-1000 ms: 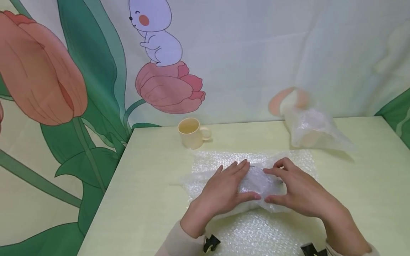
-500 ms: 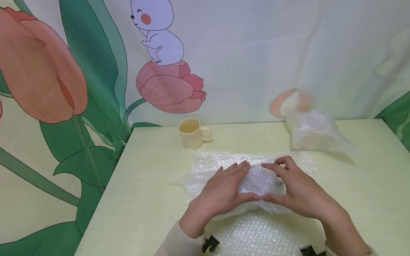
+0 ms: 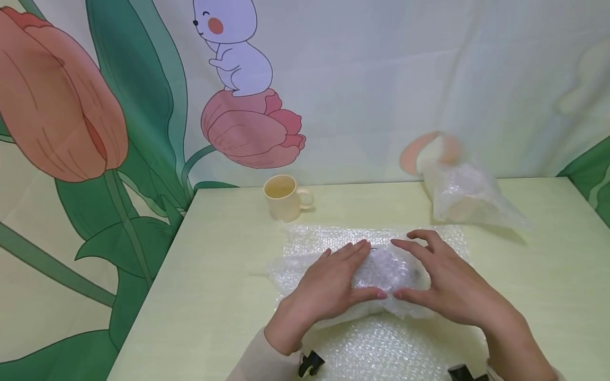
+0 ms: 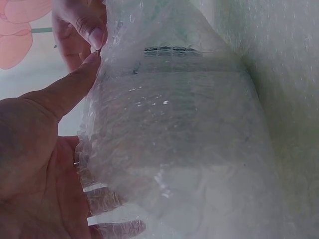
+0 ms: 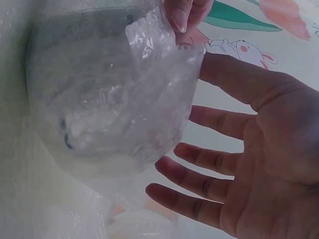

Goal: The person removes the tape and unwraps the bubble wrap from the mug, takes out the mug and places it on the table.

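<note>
A rounded bundle in clear bubble wrap (image 3: 386,270) lies on a flat bubble wrap sheet (image 3: 395,344). Pale, greyish contents with small dark marks show through the layers in both wrist views; their kind is hidden. My left hand (image 3: 331,280) rests over the bundle's left part, fingers straight and thumb along its near side. At the right side, my right hand (image 3: 450,280) has its fingers spread. In the right wrist view, the right thumb (image 5: 234,79) touches the edge of the wrap while the other fingers (image 5: 184,199) reach out straight beside it.
A yellow mug (image 3: 284,198) stands behind the sheet, handle to the right. At the back right of the pale table (image 3: 190,312) sits another bubble-wrapped bundle (image 3: 469,193). Behind the table hangs a cloth (image 3: 362,106) printed with tulips and a rabbit.
My right hand's fingers have opened wider, and its thumb met the left thumb half a second ago and now sits slightly apart. The left hand stays in place on the bundle.
</note>
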Motion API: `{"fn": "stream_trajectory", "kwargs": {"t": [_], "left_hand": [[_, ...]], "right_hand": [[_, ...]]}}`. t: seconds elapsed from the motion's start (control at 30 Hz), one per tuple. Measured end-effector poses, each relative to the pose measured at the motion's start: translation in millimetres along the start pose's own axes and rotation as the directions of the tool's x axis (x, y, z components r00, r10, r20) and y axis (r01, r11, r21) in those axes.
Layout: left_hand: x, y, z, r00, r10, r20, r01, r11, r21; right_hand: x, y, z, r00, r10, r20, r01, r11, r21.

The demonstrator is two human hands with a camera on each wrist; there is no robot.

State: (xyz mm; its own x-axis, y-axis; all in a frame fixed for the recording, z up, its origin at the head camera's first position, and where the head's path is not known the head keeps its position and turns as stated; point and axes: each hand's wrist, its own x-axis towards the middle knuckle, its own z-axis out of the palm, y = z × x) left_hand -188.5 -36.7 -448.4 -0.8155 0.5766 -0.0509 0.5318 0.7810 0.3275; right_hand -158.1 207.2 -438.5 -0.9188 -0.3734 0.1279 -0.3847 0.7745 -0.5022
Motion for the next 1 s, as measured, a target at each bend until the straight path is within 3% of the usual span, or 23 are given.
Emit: {"fn": "stream_trajectory", "kwargs": {"t": [0.47,0.83,1.0], "left_hand": [[-0.7,0.2,-0.8,1.0,0.004,0.001,-0.004,1.0,-0.003],[-0.2,-0.1,-2.2,1.0,0.005,0.01,-0.004,1.0,-0.002],[-1.2,-0.9,-1.9,1.0,0.008,0.009,-0.008,1.0,-0.004]], "right_hand": [[-9.4,2.5,-17.4,0.999,-0.012,-0.034,0.012,1.0,-0.002],[-17.7,17.1,-36.0,0.999,0.03,-0.045,-0.029,0.999,0.015],[-20.4,19.5,-38.2,0.996,-0.008,-0.086,0.008,1.0,-0.002]]}}
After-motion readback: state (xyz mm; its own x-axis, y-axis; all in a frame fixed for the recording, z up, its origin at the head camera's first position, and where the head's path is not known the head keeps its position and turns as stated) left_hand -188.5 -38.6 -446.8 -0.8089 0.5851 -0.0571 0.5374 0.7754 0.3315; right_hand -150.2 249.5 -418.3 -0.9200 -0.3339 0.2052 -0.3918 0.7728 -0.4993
